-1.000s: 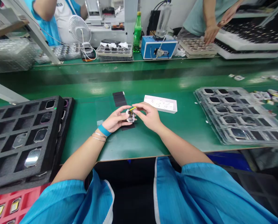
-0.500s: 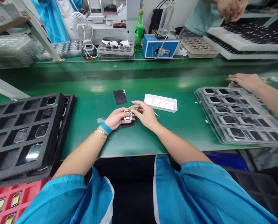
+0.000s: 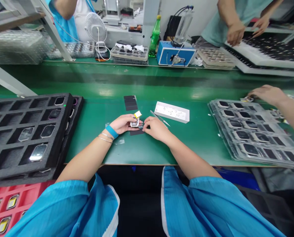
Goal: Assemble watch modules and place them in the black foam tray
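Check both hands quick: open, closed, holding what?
Left hand: closed, holding the small white case.
Right hand: curled beside the case; whether it holds anything cannot be told.

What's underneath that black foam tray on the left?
Another black tray juts out along its right side, with a few watch-like pieces partly showing. The top tray covers the rest of it, so anything else inside is hidden.

The little watch case (image 3: 134,124) has a smooth, shiny rim. The tweezers (image 3: 163,121) and bangles (image 3: 105,139) look like shiny metal. The green table top (image 3: 201,138) is smooth and glossy. The black tray (image 3: 60,131) looks like rough, matt foam. The clear trays (image 3: 219,127) are shiny plastic. The blue sleeves (image 3: 223,200) are cloth.
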Demonstrator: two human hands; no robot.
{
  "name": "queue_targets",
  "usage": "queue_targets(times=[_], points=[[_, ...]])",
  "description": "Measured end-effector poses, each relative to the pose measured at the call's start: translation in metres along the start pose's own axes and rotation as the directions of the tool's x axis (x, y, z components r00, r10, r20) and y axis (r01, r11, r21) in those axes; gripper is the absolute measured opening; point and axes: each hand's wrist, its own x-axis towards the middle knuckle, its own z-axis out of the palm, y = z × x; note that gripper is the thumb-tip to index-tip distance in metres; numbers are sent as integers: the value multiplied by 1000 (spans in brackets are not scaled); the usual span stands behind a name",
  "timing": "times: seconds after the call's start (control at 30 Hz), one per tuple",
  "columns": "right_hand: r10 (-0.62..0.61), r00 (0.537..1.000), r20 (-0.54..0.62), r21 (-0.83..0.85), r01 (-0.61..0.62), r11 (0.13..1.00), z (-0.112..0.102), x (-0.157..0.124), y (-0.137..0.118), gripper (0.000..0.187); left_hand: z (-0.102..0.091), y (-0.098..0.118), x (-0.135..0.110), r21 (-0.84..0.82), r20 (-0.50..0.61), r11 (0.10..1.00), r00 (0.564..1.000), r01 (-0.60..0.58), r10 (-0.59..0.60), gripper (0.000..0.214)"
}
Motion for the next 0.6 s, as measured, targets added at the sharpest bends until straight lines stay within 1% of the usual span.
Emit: queue_targets(times=[0.17, 0.27, 0.43, 0.5, 0.6], points=[[11, 1000, -21, 25, -11, 1000, 4, 2, 3, 6, -2, -1, 1, -11, 25, 1000, 1000, -1, 1, 11], [30, 999, -19, 29, -29, 999, 7, 4, 3, 11, -2, -1, 1, -18, 34, 1000, 999, -9, 10, 11], [54, 997, 54, -73, -50, 996, 7, 2, -4, 15, -2, -1, 1, -34, 33, 999, 999, -4, 5, 14], [36, 995, 91, -101, -27, 995, 6, 0, -6, 14, -2, 0, 1, -43, 32, 999, 999, 3, -1, 14], [-22, 992, 122, -75, 32, 997, 1, -3, -4, 12, -2, 1, 1, -49, 22, 999, 1000, 14, -13, 13]])
